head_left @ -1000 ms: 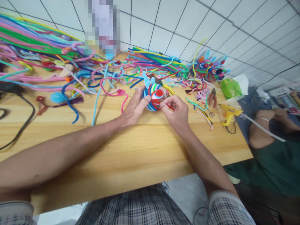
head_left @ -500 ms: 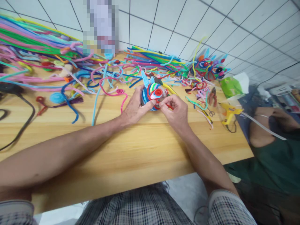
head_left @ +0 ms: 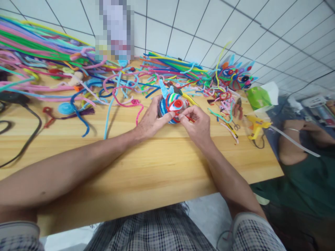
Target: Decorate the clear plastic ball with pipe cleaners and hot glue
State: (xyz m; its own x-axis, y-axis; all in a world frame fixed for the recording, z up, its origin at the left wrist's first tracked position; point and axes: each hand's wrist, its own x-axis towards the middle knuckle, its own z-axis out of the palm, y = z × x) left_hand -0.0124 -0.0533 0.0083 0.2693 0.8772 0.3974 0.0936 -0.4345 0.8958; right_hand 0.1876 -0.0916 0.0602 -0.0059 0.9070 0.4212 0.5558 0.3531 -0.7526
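Note:
A pipe-cleaner animal head (head_left: 166, 105) with blue stripes, a light-blue pointed ear and a round red eye on a white patch is held just above the table. My left hand (head_left: 153, 120) is closed around its left side, thumb pressed on the front below the eye. At its lower right, my right hand (head_left: 196, 122) pinches a red pipe cleaner (head_left: 192, 120), fingertips against the head. Most of that strand is hidden by the fingers. Just behind the head lies a tool with dark and yellow parts (head_left: 188, 98), partly covered.
Piles of coloured pipe cleaners (head_left: 172, 66) line the back of the wooden table (head_left: 146, 167). On the right are two finished-looking heads (head_left: 232, 75), pliers (head_left: 238, 108), small scissors (head_left: 236, 126) and a yellow glue gun (head_left: 258, 126). Another person's arm (head_left: 293, 139) is at far right.
Both hands and the head keep nearly the same pose. The whole view has shifted very slightly.

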